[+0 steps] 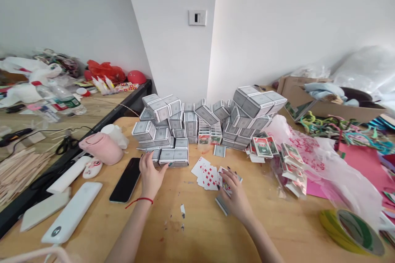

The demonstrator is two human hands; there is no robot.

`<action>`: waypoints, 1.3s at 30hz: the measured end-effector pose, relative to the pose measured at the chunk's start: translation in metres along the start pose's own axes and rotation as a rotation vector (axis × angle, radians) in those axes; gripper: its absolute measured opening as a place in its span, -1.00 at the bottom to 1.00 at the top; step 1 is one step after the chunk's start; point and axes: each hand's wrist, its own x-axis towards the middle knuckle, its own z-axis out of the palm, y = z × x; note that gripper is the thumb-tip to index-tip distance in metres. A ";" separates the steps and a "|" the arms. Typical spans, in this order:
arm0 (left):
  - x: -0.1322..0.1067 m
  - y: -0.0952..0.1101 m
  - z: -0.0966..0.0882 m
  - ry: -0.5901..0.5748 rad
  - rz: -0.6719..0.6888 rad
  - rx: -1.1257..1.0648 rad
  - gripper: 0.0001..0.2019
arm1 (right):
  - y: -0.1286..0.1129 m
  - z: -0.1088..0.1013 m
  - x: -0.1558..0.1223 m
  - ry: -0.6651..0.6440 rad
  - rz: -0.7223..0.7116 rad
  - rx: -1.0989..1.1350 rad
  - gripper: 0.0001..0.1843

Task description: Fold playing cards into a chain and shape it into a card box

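My left hand [151, 176] rests on the wooden table [197, 230], fingers spread and touching a grey card box [173, 157] at the foot of a big pile of card boxes [210, 121]. A red string circles that wrist. My right hand [235, 195] lies over a small deck of cards [222, 204], fingers curled on it, next to fanned-out face-up playing cards [207, 174] with red diamond pips.
A black phone [126, 181], a pink roll [101, 148], and white cases [72, 212] lie at the left. A clear plastic bag with loose card packs [290, 164] lies right, a tape roll [352, 230] near the right corner, a cardboard box [324, 102] behind. Cluttered side table at left.
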 end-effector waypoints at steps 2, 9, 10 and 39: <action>-0.002 0.004 -0.004 0.034 0.018 -0.009 -0.40 | 0.004 0.000 -0.016 -0.004 0.041 -0.110 -0.41; -0.036 0.036 -0.010 0.035 0.240 -0.193 -0.71 | 0.001 0.021 -0.040 -0.029 0.064 -0.281 -0.23; -0.042 0.042 -0.007 -0.075 0.275 -0.239 -0.72 | 0.001 0.024 -0.036 -0.021 0.060 -0.280 -0.28; -0.045 0.089 0.045 -0.556 0.236 -0.494 -0.44 | 0.012 0.024 0.019 0.235 0.135 0.111 -0.43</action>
